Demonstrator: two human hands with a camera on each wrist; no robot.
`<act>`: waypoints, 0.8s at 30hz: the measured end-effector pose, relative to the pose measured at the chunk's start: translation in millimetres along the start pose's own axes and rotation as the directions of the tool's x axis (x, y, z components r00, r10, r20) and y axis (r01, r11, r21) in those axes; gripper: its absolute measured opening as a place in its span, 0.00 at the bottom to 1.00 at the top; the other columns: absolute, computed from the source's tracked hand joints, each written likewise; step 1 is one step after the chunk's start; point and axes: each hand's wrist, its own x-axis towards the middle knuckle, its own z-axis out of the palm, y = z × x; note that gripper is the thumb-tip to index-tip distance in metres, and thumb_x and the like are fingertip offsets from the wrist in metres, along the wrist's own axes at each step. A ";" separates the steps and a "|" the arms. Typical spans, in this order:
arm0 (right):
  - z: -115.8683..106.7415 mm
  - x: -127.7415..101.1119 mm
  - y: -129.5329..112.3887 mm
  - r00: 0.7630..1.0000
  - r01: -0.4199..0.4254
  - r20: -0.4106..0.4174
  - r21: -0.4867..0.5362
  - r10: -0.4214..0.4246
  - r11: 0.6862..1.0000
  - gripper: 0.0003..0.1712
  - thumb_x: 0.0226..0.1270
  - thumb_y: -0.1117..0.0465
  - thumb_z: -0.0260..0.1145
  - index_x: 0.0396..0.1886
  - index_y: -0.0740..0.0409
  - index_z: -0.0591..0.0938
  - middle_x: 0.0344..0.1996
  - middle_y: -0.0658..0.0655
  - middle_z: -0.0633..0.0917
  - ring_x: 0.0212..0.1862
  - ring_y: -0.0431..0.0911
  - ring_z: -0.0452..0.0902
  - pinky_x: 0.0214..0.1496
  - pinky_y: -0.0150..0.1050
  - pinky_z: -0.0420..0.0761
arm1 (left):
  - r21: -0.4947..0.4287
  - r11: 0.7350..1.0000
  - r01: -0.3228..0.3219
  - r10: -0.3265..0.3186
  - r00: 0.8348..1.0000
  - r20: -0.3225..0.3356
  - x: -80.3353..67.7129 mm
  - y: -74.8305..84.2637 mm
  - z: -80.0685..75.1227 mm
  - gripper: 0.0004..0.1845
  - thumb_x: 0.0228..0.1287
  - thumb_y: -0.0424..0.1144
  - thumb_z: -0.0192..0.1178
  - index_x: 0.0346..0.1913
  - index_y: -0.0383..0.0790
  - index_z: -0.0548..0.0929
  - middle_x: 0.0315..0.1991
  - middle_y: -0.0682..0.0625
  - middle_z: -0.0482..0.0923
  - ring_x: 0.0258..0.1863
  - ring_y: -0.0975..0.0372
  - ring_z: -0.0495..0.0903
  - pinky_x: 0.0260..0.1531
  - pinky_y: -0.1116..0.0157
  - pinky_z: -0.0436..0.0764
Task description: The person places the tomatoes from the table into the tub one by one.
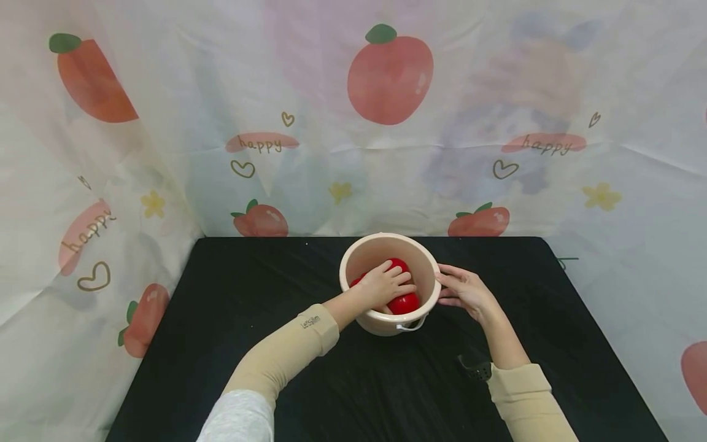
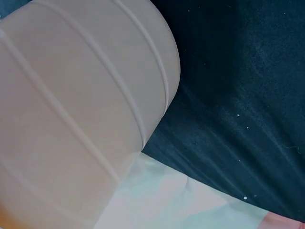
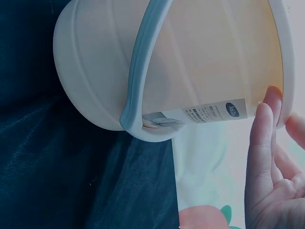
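A cream plastic bucket [image 1: 353, 252] stands upright on the black-covered table, with shiny red round things [image 1: 405, 305] inside. My left hand [image 1: 381, 287] reaches over the near left rim into it. Its fingers lie spread across the red things, and its palm covers part of them. At the right side, my right hand [image 1: 466, 293] holds the rim between thumb and fingers. In the right wrist view, the fingers [image 3: 261, 143] touch the wall below the rim. The left wrist view shows the bucket's ribbed outer wall [image 2: 90, 95]; the left hand is hidden there.
A pale handle [image 1: 414, 325] hangs at the bucket's near side, and a printed label [image 3: 209, 113] is stuck to its wall. Black cloth [image 1: 265, 282] covers the table. Fruit-printed fabric [image 1: 331, 178] hangs behind and beside it.
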 end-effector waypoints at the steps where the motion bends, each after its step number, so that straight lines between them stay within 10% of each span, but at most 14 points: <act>1: 0.1 0.2 0.2 1.000 0.005 0.004 -0.002 -0.005 1.000 0.36 0.66 0.55 0.58 0.68 0.65 0.58 0.36 0.46 0.81 0.30 0.39 0.80 0.37 0.37 0.81 | -0.013 1.000 0.001 -0.001 1.000 -0.001 -0.2 -0.6 -0.2 0.40 0.51 0.70 0.50 0.67 0.61 0.56 0.62 0.57 0.61 0.59 0.61 0.60 0.60 0.60 0.59; 10: 1.0 3.0 1.8 1.000 0.007 0.000 -0.001 -0.007 1.000 0.37 0.65 0.53 0.59 0.68 0.64 0.59 0.36 0.45 0.82 0.30 0.39 0.81 0.38 0.39 0.81 | -0.229 0.970 0.084 -0.102 0.992 -0.068 -19.3 -21.3 -2.9 0.38 0.50 0.69 0.53 0.64 0.60 0.63 0.60 0.55 0.64 0.58 0.61 0.61 0.59 0.58 0.57; 19: 0.7 -5.6 -7.6 0.999 0.032 -0.018 -0.179 -0.036 0.983 0.35 0.66 0.53 0.58 0.66 0.66 0.60 0.42 0.59 0.82 0.30 0.42 0.81 0.37 0.40 0.81 | -0.395 0.884 0.250 -0.326 0.935 -0.139 -85.5 -62.0 -5.3 0.38 0.52 0.66 0.55 0.64 0.51 0.66 0.57 0.51 0.65 0.56 0.57 0.63 0.57 0.55 0.59; 21: -0.5 -9.4 -13.6 0.997 0.064 -0.015 -0.339 -0.074 0.938 0.34 0.67 0.52 0.57 0.65 0.67 0.62 0.42 0.63 0.82 0.31 0.44 0.82 0.36 0.41 0.81 | -0.441 0.849 0.291 -0.377 0.918 -0.121 -102.8 -69.1 -3.1 0.38 0.53 0.66 0.54 0.64 0.51 0.66 0.58 0.50 0.65 0.56 0.56 0.63 0.57 0.55 0.59; 24: -3.8 -17.8 -26.6 0.984 0.118 -0.028 -0.625 -0.174 0.772 0.32 0.67 0.52 0.56 0.64 0.67 0.64 0.43 0.68 0.80 0.35 0.52 0.81 0.36 0.45 0.80 | -0.517 0.770 0.375 -0.469 0.881 -0.060 -127.8 -78.6 2.1 0.37 0.56 0.65 0.52 0.65 0.50 0.64 0.61 0.48 0.64 0.59 0.54 0.62 0.59 0.51 0.57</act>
